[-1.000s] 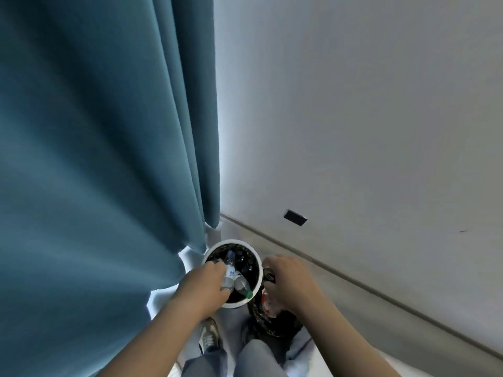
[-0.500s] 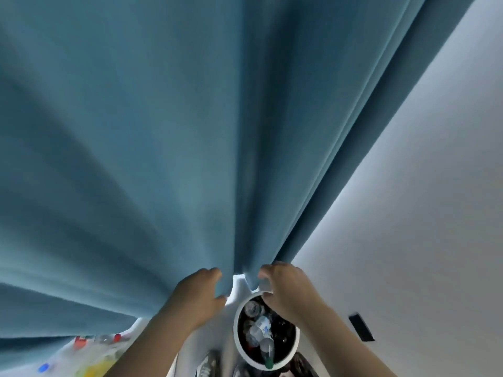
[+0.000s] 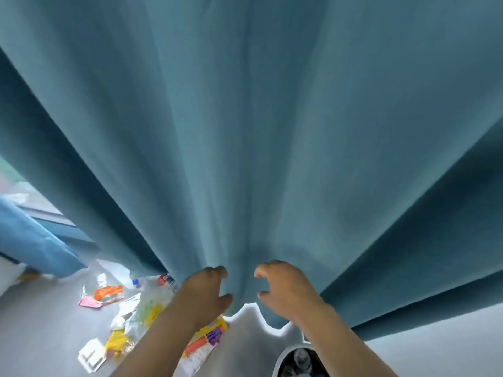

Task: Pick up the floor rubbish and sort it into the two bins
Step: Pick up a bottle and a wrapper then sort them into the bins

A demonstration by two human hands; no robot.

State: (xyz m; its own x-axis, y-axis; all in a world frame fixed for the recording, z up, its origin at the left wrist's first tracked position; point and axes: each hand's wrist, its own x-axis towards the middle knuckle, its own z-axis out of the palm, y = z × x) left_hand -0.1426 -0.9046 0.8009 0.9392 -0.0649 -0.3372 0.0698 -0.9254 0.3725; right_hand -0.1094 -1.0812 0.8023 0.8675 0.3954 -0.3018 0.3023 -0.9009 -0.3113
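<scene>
Both hands hover in front of me with loosely curled fingers and hold nothing. My left hand (image 3: 202, 293) is above a spread of rubbish on the grey floor. My right hand (image 3: 283, 287) is up and left of the white round bin (image 3: 280, 361), which holds clear plastic bottles and is partly hidden by my right forearm. The rubbish includes an orange wrapper (image 3: 109, 293), a pink packet (image 3: 89, 302), yellow wrappers (image 3: 117, 342), a white carton (image 3: 91, 355), a yellow and orange packet (image 3: 205, 340) and bottles with blue and red caps (image 3: 152, 281). The second bin is out of view.
A teal curtain (image 3: 258, 131) fills most of the view and hangs to the floor just beyond my hands. A blue fabric piece (image 3: 32, 240) lies at the far left. White wall (image 3: 435, 349) shows at the lower right.
My left hand let the bottle go into the white bin. My view swung left from the bins and wall to the curtain, and the floor rubbish came into sight.
</scene>
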